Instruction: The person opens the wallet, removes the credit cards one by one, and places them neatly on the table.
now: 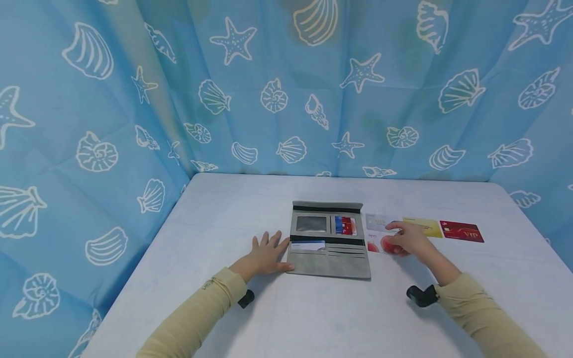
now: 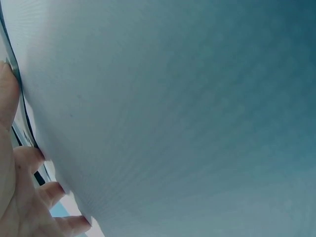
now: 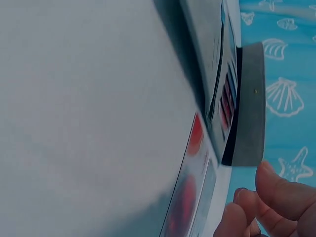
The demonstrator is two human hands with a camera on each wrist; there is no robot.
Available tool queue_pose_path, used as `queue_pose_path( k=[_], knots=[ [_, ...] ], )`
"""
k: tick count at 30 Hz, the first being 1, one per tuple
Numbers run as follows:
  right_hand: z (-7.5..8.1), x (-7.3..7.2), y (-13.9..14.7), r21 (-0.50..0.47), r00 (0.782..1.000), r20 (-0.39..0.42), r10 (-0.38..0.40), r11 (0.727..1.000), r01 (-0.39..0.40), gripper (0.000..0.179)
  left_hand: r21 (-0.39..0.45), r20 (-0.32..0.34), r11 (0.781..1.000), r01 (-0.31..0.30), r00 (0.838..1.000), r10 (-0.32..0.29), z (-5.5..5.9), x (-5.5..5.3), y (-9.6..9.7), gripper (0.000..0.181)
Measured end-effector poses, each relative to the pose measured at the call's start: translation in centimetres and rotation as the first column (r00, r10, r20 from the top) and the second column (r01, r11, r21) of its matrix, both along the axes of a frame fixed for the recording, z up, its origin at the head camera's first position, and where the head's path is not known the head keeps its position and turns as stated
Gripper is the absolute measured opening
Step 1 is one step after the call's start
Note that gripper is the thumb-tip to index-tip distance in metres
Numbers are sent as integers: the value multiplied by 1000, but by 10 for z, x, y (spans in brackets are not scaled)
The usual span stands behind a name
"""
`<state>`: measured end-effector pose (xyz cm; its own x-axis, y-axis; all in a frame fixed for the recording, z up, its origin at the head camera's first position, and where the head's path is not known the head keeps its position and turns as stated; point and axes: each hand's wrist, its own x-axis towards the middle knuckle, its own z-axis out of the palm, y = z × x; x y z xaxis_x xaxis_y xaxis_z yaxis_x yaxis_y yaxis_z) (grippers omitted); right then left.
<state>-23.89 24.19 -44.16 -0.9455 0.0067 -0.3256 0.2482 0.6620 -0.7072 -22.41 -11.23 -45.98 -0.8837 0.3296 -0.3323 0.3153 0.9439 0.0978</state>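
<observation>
Where the grey wallet (image 1: 331, 270) is laid unfolded on the white table (image 1: 206, 209), its near left corner is touched by the thumb of the left hand (image 1: 267, 257). The fingers of that hand are spread wide, set just left of the wallet, and nothing is gripped by them.

To the right of the wallet, the right hand (image 1: 411, 240) is held over two cards laid just beside the wallet's edge: a pale silver card (image 1: 376, 222) and, nearer the person, a white card with red circles (image 1: 373, 246), partly covered by the fingers. The right index finger is extended toward the wallet, with the thumb parted from it and the other fingers bent; no card is seen caught between them, and whether one is touched by the fingertips cannot be told.

Farther right of the wallet, a yellow card (image 1: 431, 227) is partly hidden by the right hand, and next to it a red VIP card (image 1: 461, 231) is laid.

Within the wallet's far half, a blue-and-red insert (image 1: 344, 225) is shown at right, beside a clear window (image 1: 311, 223). A white-and-blue card (image 1: 309, 245) is tucked into the near half, at left. Behind the wallet, past the table, a blue curtain (image 1: 380, 119) is hung.
</observation>
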Motion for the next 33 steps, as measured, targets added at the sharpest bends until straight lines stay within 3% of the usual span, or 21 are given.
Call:
queue_pose_path(
  k=[11, 26, 33],
  knots=[
    [3, -3, -55, -42, 995, -40, 91, 995, -93, 29, 0, -13, 1000, 8, 1000, -8, 0, 0, 0, 81],
    [-6, -3, -114, -95, 989, -25, 143, 985, -145, 21, -14, -21, 1000, 7, 1000, -7, 0, 0, 0, 81],
    [-12, -4, -129, -50, 982, -32, 189, 981, -190, 17, -2, -16, 1000, 5, 1000, -5, 1, 1, -1, 81]
  ],
)
